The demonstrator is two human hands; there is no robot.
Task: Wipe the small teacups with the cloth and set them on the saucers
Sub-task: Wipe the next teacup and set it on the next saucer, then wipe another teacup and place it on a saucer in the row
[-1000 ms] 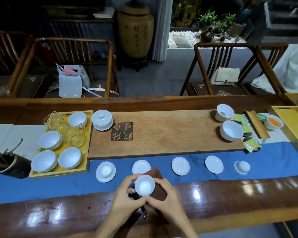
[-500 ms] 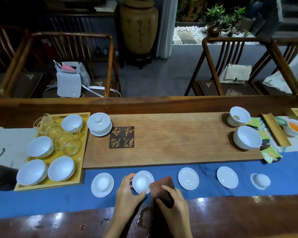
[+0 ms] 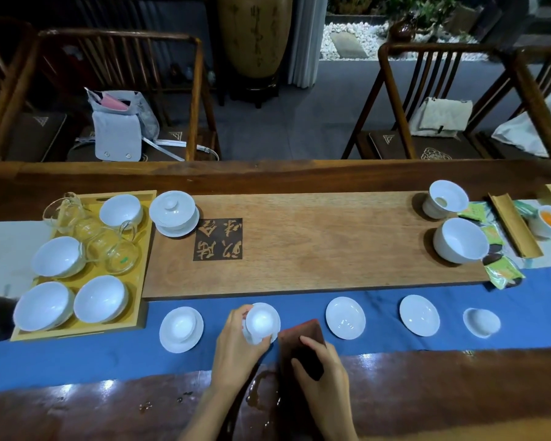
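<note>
My left hand [image 3: 236, 348] grips a small white teacup [image 3: 260, 323] over the second saucer [image 3: 275, 315] on the blue runner; I cannot tell whether the cup touches the saucer. My right hand [image 3: 318, 367] holds the dark brown cloth [image 3: 303, 338] just right of that cup. To the left, another small teacup [image 3: 182, 326] sits on the first saucer [image 3: 169, 340]. Further right lie two bare saucers [image 3: 345, 318] [image 3: 420, 315] and a lone small teacup [image 3: 481, 322] straight on the runner.
A yellow tray [image 3: 140, 249] at the left holds several white bowls and glass pitchers. A lidded gaiwan [image 3: 174, 213] and two white cups [image 3: 447, 203] [image 3: 460, 240] stand on the wooden tea board [image 3: 331, 243]. Green tea packets [image 3: 503, 272] lie at the right. Water spots mark the front table edge.
My left hand carried the teacup away from the cloth, forward to the second saucer. My right hand kept the cloth and lowered it beside the saucer.
</note>
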